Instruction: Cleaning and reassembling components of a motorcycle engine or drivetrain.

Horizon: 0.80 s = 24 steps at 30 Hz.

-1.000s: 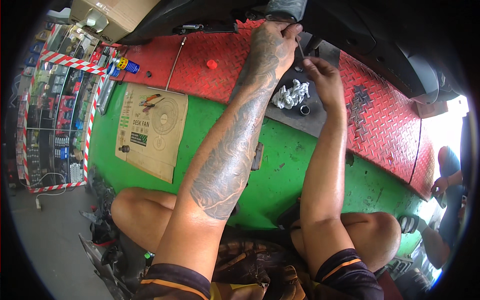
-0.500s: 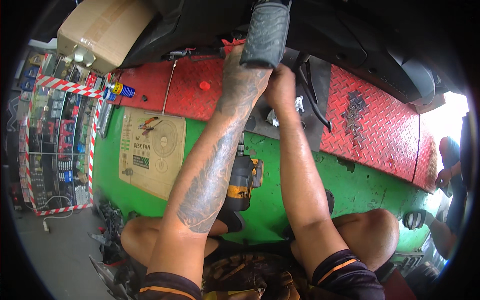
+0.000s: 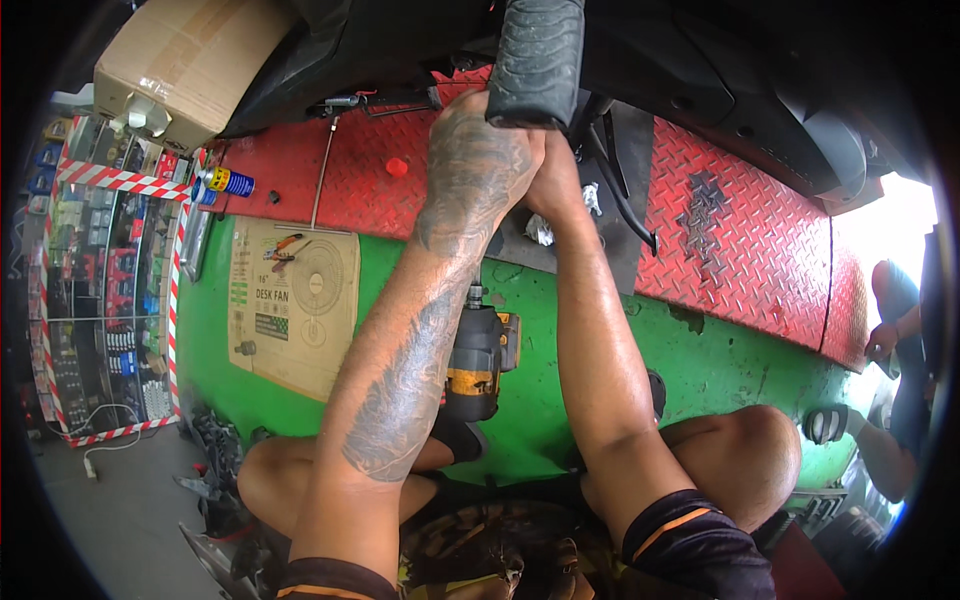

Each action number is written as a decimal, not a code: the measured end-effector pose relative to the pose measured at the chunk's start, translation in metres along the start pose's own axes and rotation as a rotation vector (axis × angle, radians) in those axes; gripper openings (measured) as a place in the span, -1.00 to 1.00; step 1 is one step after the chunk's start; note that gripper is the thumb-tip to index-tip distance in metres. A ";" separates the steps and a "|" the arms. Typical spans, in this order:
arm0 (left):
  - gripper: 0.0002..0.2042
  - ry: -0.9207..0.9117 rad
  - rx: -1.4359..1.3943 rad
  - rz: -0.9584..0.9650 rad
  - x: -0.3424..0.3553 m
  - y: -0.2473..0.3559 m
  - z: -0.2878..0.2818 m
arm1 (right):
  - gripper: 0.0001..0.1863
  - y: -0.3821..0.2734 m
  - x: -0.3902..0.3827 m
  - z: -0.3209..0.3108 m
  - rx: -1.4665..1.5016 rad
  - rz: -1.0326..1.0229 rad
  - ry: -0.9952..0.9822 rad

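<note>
Your left hand point(image 3: 480, 165) and right hand point(image 3: 553, 180) press together just under the ribbed black footpeg point(image 3: 537, 60); I cannot tell what they grip. The peg looks stiff and grippy, so hold its ribbed barrel just above your knuckles

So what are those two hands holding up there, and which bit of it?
It cannot be told. The left hand and right hand reach up behind the black ribbed rubber footrest, which hides their fingers.

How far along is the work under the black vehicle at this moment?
Done: the power driver lies set down on the green floor, small parts loose nearby. In hand: the left hand and right hand reach up together beside the black footrest; their fingers are hidden. Left: the loose parts remain unfitted.
</note>
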<state>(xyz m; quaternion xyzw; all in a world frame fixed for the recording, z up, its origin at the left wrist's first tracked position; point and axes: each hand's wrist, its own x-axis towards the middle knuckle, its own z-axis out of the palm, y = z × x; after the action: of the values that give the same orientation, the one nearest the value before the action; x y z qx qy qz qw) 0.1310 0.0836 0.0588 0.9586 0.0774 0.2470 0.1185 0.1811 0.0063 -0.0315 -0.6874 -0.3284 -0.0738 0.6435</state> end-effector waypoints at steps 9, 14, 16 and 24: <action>-0.72 0.095 -0.592 -0.282 0.008 0.027 0.011 | -0.80 0.014 -0.019 -0.073 0.398 0.390 -0.005; -0.68 0.109 -0.796 -0.340 0.010 0.034 0.015 | -0.79 0.001 -0.016 -0.092 0.398 0.413 -0.004; -0.69 0.095 -0.960 -0.432 0.010 0.040 0.015 | -0.79 -0.007 -0.014 -0.105 0.374 0.443 -0.058; -0.74 0.099 -1.112 -0.621 0.009 0.062 0.021 | -0.80 -0.031 -0.005 -0.141 0.204 0.466 -0.017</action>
<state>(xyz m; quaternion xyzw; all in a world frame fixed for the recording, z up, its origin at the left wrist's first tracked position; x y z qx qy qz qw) 0.1547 0.0218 0.0615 0.6744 0.2172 0.2486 0.6604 0.2059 -0.1286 0.0148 -0.6765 -0.1721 0.1159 0.7066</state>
